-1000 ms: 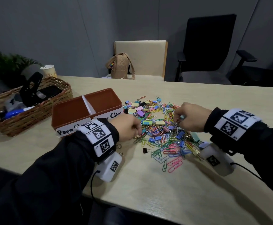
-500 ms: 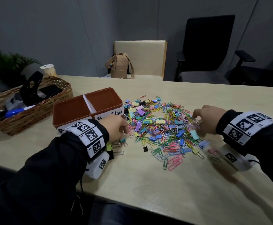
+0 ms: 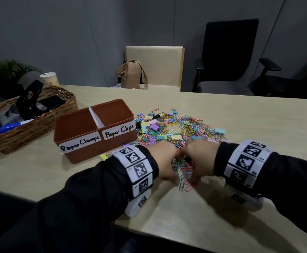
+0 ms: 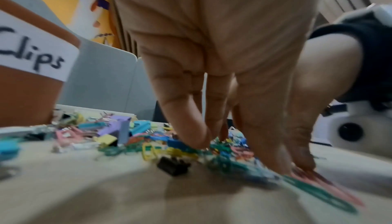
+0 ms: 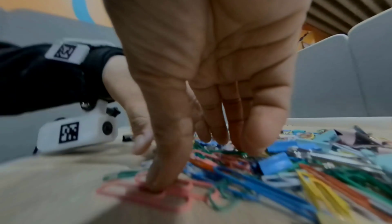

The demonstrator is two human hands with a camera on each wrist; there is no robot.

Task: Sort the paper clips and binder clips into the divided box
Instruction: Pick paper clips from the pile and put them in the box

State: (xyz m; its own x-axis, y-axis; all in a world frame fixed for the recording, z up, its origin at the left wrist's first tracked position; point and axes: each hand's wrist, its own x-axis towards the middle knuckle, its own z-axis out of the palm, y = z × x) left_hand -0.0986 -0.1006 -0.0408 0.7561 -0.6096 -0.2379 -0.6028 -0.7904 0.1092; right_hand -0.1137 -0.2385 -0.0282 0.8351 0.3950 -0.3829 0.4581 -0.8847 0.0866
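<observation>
Paper clips (image 3: 192,125) and binder clips (image 3: 169,137), too many to count, lie heaped on one table (image 3: 240,121) beside one two-compartment divided box (image 3: 94,132), while left hand (image 3: 164,161) and right hand (image 3: 198,159), fingers extended, press the heap's near edge.

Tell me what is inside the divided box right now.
Both compartments of the divided box show only bare brown walls and the white divider. The near wall hides the floors, so clips there cannot be ruled out.

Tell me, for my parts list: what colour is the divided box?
Reddish-brown plastic box with white labels; clearest in the head view.
</observation>
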